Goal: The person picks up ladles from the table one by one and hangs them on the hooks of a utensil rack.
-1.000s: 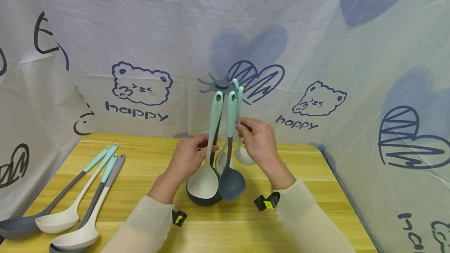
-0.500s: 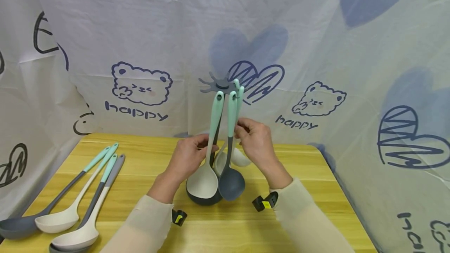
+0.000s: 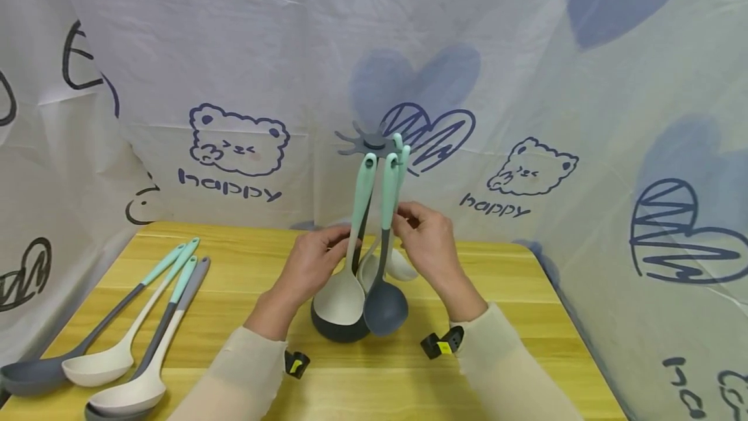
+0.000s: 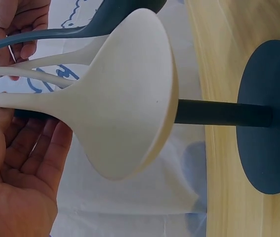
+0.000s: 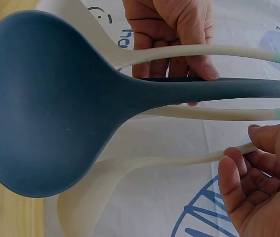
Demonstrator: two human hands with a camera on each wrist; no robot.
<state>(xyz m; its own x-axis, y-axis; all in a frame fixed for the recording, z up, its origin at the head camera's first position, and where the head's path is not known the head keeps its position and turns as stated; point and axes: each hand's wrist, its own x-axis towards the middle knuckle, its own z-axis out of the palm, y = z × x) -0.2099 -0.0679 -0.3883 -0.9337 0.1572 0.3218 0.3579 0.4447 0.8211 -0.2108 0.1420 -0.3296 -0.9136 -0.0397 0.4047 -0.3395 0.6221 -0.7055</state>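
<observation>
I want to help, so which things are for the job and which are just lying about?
For the job:
rack
hung ladles
white ladle in right fingers

Not in use:
four ladles lying at left, maybe for later
cloth, just hanging behind

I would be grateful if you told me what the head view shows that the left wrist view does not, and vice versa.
Only the head view shows the four ladles lying on the left of the wooden table and the stand's hooked top.

Only the left wrist view shows where the dark post meets the round base.

Both show the left hand, the right hand, the white ladle nearest the left hand, and the hanging dark ladle.
</observation>
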